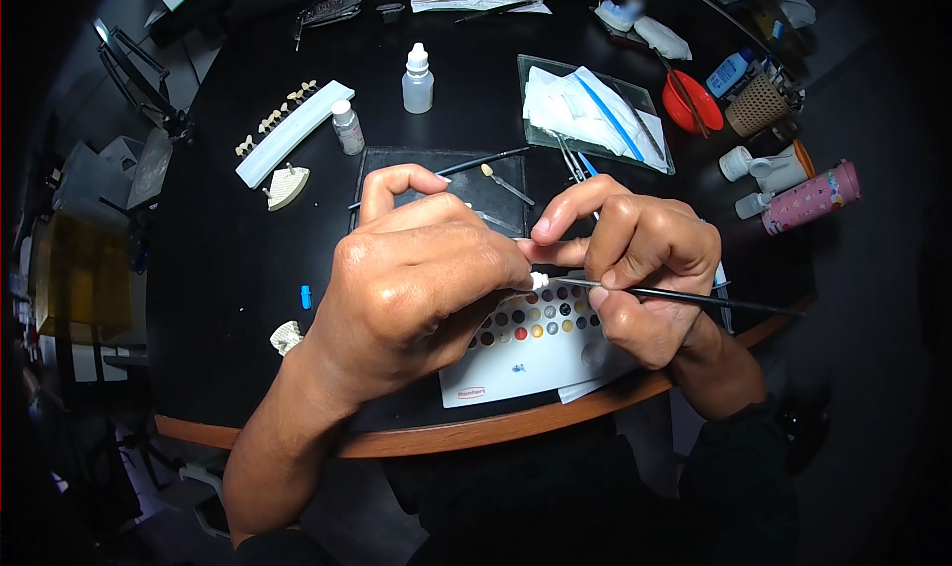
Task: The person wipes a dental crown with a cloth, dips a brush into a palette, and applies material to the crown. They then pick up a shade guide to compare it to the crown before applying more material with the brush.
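Observation:
Between the fingertips of my left hand (416, 269), which are closed, sits a small white tooth-like piece (538, 281), mostly hidden by the fingers. My right hand (645, 259) grips a thin brush (684, 296) with a black handle and a silvery ferrule. Its tip points left and meets, or nearly meets, the white piece. Both hands are close together in mid-air above a white palette sheet (496, 373) with rows of coloured dots. Behind them, a dark glass slab (397, 165) carries another brush (476, 161) and a tooth-shade tab (488, 170).
Two small bottles (417, 85) (347, 130) stand behind my left hand, near a white holder (293, 135) with tooth tabs. Model pieces (288, 186) (287, 337) lie leftward. On the right are a tissue-covered glass plate (666, 162), a red bowl (684, 100) and a pink bottle (818, 197).

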### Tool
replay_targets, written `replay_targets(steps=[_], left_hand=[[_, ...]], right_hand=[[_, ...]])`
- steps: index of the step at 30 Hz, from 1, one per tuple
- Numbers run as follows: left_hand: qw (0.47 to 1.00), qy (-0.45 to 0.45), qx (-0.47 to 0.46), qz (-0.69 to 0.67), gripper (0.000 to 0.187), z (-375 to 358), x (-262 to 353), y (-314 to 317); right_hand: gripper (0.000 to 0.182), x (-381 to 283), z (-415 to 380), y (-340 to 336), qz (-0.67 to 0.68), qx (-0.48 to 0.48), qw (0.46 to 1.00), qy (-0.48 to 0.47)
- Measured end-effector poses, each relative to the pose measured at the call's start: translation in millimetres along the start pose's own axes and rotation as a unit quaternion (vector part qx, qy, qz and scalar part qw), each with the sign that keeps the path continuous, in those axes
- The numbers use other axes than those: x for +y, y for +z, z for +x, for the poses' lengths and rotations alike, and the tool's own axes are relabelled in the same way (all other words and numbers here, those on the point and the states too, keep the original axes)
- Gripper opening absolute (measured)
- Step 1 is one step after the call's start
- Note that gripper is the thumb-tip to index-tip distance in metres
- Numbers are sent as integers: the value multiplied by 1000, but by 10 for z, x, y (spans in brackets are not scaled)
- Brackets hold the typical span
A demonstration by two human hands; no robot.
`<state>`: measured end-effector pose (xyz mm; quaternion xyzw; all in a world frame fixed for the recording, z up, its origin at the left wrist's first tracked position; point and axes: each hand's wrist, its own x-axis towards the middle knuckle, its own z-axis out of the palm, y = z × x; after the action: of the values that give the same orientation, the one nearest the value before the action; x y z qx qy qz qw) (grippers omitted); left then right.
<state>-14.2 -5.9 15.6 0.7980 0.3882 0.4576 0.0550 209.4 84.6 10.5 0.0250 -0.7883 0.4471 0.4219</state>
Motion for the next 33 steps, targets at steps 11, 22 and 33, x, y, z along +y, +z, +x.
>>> replay_targets(steps=[11, 22, 33], left_hand=[[984, -66, -3, -165, 20, -16, -80, -8], [985, -49, 13, -166, 17, -1, -92, 8], [986, -45, 15, -161, 17, 6, -90, 5]], right_hand=[[12, -6, -66, 64, 214, 112, 964, 108], [12, 5, -74, 69, 210, 104, 967, 102], [13, -1, -63, 71, 219, 102, 966, 95]])
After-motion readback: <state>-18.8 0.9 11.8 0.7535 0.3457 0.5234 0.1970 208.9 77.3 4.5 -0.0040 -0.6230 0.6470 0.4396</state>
